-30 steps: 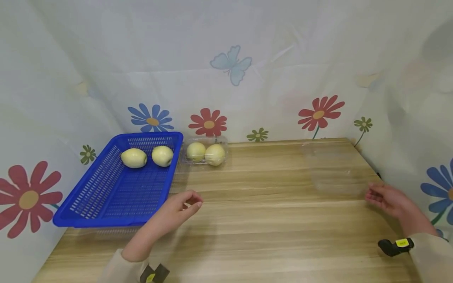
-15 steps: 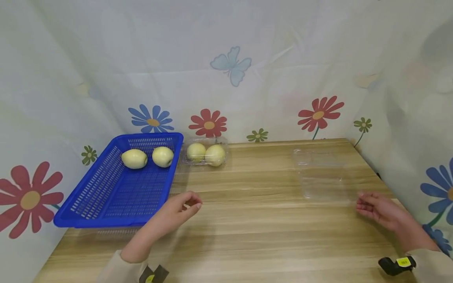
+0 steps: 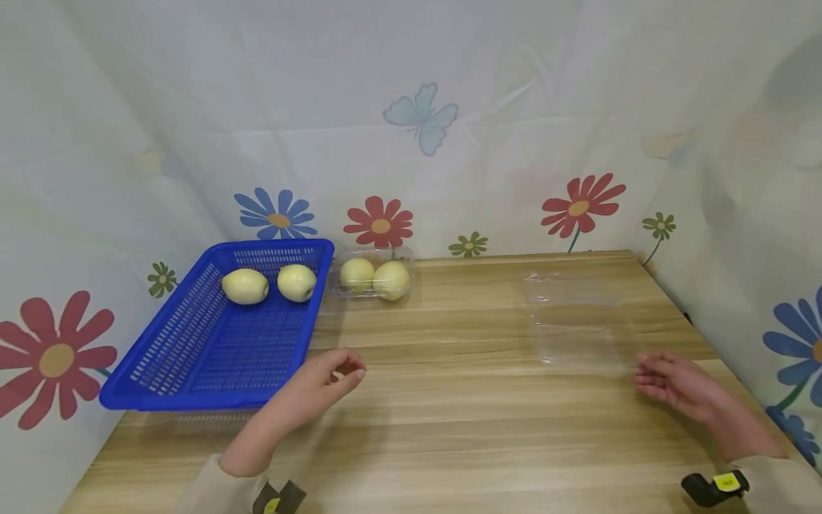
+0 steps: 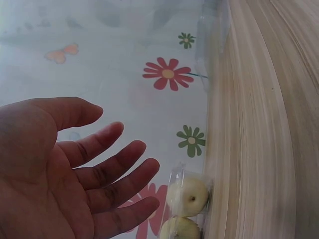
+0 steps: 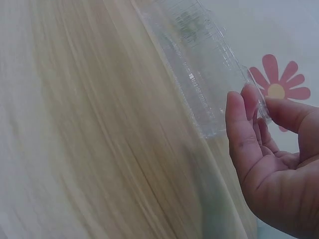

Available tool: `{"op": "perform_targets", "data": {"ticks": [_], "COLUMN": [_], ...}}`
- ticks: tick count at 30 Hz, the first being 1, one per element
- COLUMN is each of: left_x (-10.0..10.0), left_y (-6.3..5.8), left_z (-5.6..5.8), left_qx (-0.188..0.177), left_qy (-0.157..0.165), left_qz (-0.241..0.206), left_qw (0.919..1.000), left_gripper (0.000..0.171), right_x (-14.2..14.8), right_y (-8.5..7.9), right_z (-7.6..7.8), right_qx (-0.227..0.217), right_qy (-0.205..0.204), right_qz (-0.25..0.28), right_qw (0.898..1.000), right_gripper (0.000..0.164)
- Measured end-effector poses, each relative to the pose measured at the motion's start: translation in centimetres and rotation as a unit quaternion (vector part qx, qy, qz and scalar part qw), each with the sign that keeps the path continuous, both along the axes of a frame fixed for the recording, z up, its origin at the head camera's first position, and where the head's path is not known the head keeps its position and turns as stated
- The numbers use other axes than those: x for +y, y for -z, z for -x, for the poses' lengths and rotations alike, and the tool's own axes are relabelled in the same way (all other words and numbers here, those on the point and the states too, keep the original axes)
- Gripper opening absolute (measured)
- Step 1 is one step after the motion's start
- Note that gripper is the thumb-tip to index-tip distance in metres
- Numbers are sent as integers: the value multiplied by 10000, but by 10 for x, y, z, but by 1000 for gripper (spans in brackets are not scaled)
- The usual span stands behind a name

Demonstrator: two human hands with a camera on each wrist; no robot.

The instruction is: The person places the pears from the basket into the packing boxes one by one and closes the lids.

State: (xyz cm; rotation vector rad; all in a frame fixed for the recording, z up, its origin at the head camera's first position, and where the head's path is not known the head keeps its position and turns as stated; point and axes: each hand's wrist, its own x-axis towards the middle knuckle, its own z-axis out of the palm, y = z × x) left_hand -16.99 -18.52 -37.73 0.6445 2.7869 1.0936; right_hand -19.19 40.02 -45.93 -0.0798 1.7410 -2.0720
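My right hand (image 3: 681, 389) pinches the near right edge of a clear plastic clamshell box (image 3: 571, 332), its lid folded up at the back. In the right wrist view the box (image 5: 194, 74) shows no fruit in it, and thumb and fingers meet at its rim. My left hand (image 3: 317, 385) hovers beside the blue basket with loosely bent fingers and holds nothing; the left wrist view shows its bare palm (image 4: 40, 179). Two pale yellow-green melon-like fruits (image 3: 245, 286) lie at the back of the blue plastic basket (image 3: 212, 400).
Behind the left hand, against the back curtain, stands another clear box (image 3: 343, 291) with two similar fruits (image 3: 392, 280) in it. The wooden table (image 3: 462, 428) ends at a flower-printed curtain (image 3: 488, 178) at the back and sides.
My right hand has drawn the clear box leftward and a little nearer across the table. My left hand, the basket and the fruits have stayed in place.
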Motion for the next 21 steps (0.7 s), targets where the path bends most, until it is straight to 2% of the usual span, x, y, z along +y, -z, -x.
{"op": "perform_targets", "data": {"ticks": [13, 21], "left_x": [-1, -2], "left_y": [1, 3], "left_z": [-1, 0], "left_qx": [-25, 35], "left_qy": [-58, 12], "left_qz": [59, 45], "left_qw": [10000, 10000], "left_gripper": [14, 13], "right_x": [-13, -20], "right_y": [1, -2], "right_z": [2, 5], "right_qx": [-80, -174], "right_qy": [-410, -625], "right_qz": [86, 110], "right_qw": [9991, 9978], "right_gripper": [24, 23]}}
